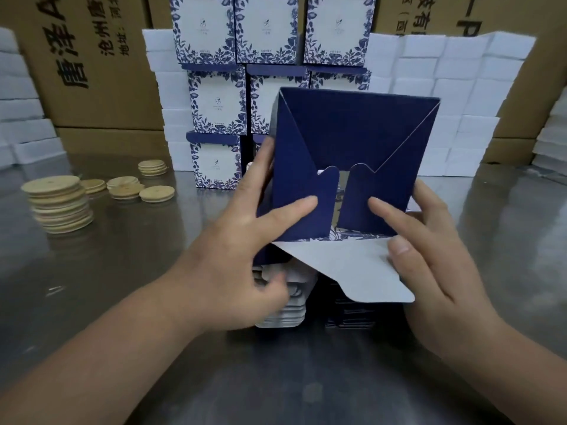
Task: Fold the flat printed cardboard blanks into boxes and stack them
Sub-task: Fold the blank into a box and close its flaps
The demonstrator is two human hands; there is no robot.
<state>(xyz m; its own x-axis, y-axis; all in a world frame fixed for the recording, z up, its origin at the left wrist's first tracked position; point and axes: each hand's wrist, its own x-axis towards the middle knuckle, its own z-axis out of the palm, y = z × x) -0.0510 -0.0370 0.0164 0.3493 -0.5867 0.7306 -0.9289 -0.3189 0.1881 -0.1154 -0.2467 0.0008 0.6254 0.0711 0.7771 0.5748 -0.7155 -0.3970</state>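
Dark-blue printed cardboard box [352,133], half folded, is held up off the table between both hands, centre of view, one open end facing the camera. Two dark-blue side flaps [294,179] are folded inward across that end; a gap remains between their rounded tips. The pale grey-white flap [346,268] hangs off the lower edge toward the person, not yet folded in.

Left hand [233,250] grips the box at its left wall: one finger lies flat on the left flap, another runs up the outer left edge. Lower fingers are blurred, so their contact can't be told. Right hand [435,256] holds the right side: one finger presses the right flap, the thumb sits on the right edge of the pale flap, another finger is at the box's right wall. The box sits between the two grips, and both hands are clamped on it.

Directly under the box lies a stack of flat cardboard blanks [280,311] on the shiny metal table [122,286]. Behind it, finished white-and-blue floral boxes [217,102] are stacked in rows. White foam blocks [460,102] flank them, with brown cartons [101,72] behind. Piles of round wooden discs [58,204] sit on the table at left, well apart from the hands.
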